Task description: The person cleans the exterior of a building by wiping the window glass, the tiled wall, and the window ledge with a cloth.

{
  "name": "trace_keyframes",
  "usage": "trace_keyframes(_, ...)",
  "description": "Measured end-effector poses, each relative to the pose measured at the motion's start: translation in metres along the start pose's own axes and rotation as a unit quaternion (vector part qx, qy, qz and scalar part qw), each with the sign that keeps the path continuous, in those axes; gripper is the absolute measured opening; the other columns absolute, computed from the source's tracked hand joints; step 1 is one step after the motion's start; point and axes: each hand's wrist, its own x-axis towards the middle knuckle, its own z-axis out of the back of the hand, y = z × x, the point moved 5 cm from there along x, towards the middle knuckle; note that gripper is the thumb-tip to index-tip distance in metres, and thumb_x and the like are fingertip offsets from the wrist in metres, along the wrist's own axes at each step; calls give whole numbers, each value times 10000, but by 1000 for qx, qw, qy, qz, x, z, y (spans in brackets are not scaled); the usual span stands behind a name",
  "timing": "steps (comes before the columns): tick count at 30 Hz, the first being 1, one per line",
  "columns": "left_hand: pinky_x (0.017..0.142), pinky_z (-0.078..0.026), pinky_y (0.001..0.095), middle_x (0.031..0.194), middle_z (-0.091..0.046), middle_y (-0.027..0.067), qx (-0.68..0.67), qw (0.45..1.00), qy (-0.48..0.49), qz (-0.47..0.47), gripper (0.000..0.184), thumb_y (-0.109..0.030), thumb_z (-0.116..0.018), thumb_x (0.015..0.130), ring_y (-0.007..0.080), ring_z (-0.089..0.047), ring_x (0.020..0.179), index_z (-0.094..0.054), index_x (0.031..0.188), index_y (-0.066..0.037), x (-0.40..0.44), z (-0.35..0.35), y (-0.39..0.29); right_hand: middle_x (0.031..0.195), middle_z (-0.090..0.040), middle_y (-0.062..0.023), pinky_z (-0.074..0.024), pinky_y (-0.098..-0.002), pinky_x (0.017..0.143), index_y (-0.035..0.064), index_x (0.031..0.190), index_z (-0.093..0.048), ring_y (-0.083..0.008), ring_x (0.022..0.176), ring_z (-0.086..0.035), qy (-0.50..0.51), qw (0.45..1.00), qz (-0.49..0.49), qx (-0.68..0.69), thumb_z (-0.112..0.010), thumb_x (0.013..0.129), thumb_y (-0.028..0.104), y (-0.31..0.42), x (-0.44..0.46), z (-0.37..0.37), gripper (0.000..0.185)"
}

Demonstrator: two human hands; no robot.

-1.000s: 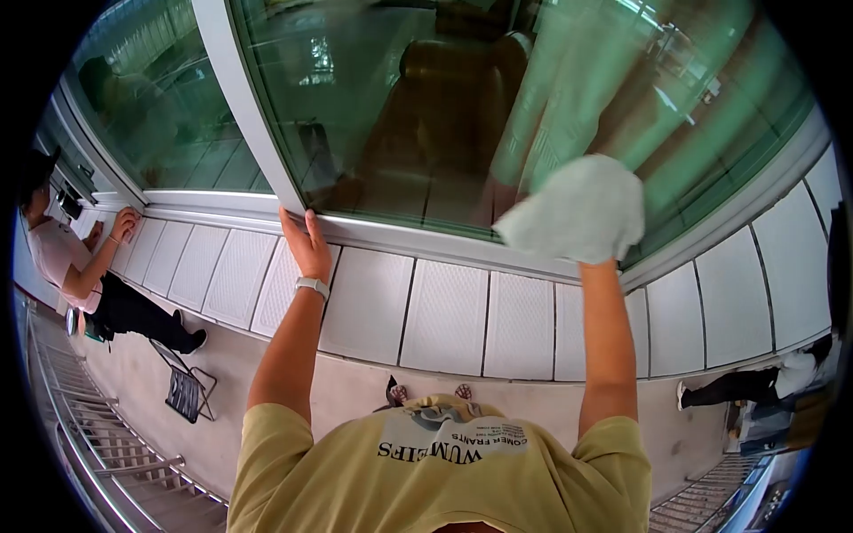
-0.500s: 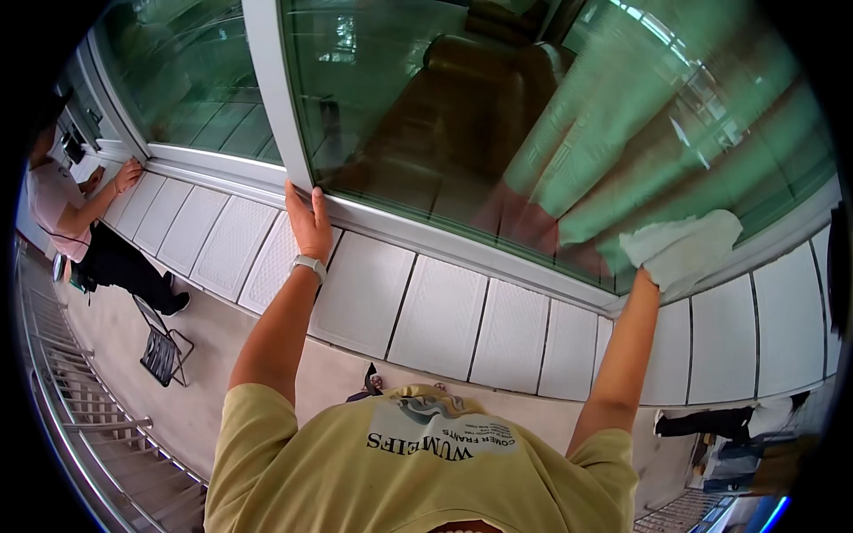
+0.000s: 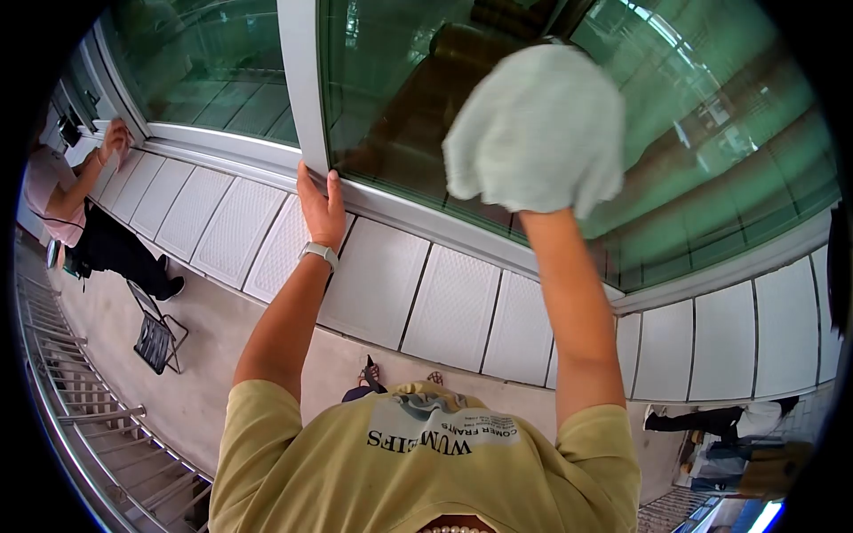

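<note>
My left hand (image 3: 322, 206), a pale watch at its wrist, rests on the lower window frame (image 3: 398, 202) by the white upright bar (image 3: 305, 84), thumb and fingers apart and nothing held. A light grey cloth (image 3: 538, 124) covers my right hand, whose fingers are hidden beneath it. The cloth is spread over the large glass pane (image 3: 693, 169), in front of the brown seat and green curtain seen through the glass.
White tiles (image 3: 373, 282) line the ledge below the window. On the left a person (image 3: 67, 191) in a pink top stands at the ledge, near a folding stool (image 3: 158, 342) and metal railing (image 3: 98, 417). Another person (image 3: 724, 421) is at the lower right.
The cloth on my right hand went right along the pane's lower edge, then back left and up over the glass. My left hand stays on the frame. The person on the left has raised a hand.
</note>
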Motion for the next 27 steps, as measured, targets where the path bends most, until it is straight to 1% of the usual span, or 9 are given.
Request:
trace_keyframes(2, 1054, -301, 397, 1324, -416, 236, -9, 1000, -3, 3, 604, -329, -537, 940, 373, -397, 1242, -317, 1383, 18, -1, -1, 5, 1000, -633, -83, -514, -338, 779, 107, 851, -655, -246, 906, -613, -55, 828, -233, 507, -526, 881, 262, 27, -19, -40, 204)
trace_keyframes(4, 1055, -301, 396, 1325, -421, 235, -8, 1000, -13, 10, 602, -321, -545, 938, 370, -397, 1245, -320, 1384, 14, -1, 0, 5, 1213, -549, -57, -376, -333, 1009, 90, 1260, -491, -216, 1144, -493, 304, 920, -33, 246, -455, 941, 274, 49, -59, -114, 369)
trace_keyframes(6, 1051, -308, 396, 1326, -425, 230, -13, 1000, -18, 3, 592, -290, -552, 934, 371, -408, 1235, -321, 1388, 11, -2, 2, 1, 810, -559, -68, -476, -342, 635, 89, 781, -569, -219, 747, -573, 179, 964, 148, 127, -544, 753, 157, 108, 52, 27, 78)
trace_keyframes(7, 1047, -313, 396, 1328, -426, 229, -24, 1000, -9, 12, 587, -274, -555, 931, 370, -415, 1228, -321, 1388, 11, -2, 2, 1, 810, -559, -68, -476, -342, 635, 89, 781, -569, -219, 747, -573, 173, 965, 153, 122, -544, 753, 157, 119, 47, 26, 78)
trace_keyframes(11, 1036, -327, 392, 1325, -433, 227, -53, 999, -1, 4, 578, -228, -562, 921, 361, -431, 1215, -322, 1389, 13, -1, 4, 1, 772, -552, -178, -468, -431, 652, 28, 824, -487, -375, 749, -564, 260, 889, 11, 377, -557, 704, 58, 136, 15, -4, 142)
trace_keyframes(17, 1059, -308, 384, 1350, -421, 220, -41, 999, -7, -1, 573, -251, -550, 934, 356, -402, 1258, -323, 1395, 2, -2, 4, -1, 736, -564, -192, -478, -460, 629, 27, 740, -520, -384, 720, -582, 295, 912, 21, 283, -579, 676, 145, 132, -27, -8, 147)
trace_keyframes(19, 1083, -276, 373, 1390, -388, 219, -44, 999, 5, 19, 597, -262, -549, 938, 346, -366, 1296, -304, 1404, 20, -2, 6, -4, 750, -602, -180, -499, -442, 627, 44, 695, -556, -364, 737, -614, 487, 850, -89, 179, -617, 647, 245, 102, -30, 16, 215)
trace_keyframes(21, 1107, -242, 362, 1425, -361, 222, -41, 998, 16, 37, 625, -281, -548, 940, 337, -335, 1332, -288, 1410, 40, -2, 6, -6, 753, -628, -166, -512, -434, 633, 58, 706, -596, -348, 754, -633, 420, 890, -72, 164, -640, 634, 301, 59, -33, 56, 257)
trace_keyframes(27, 1065, -301, 388, 1353, -414, 225, -24, 1000, -13, 7, 587, -300, -528, 941, 366, -396, 1260, -314, 1401, -6, -3, 2, -2, 1304, -505, -197, -344, -535, 1044, 31, 1312, -485, -396, 1216, -470, 363, 896, -208, 150, -487, 852, 546, -96, -144, 125, 691)
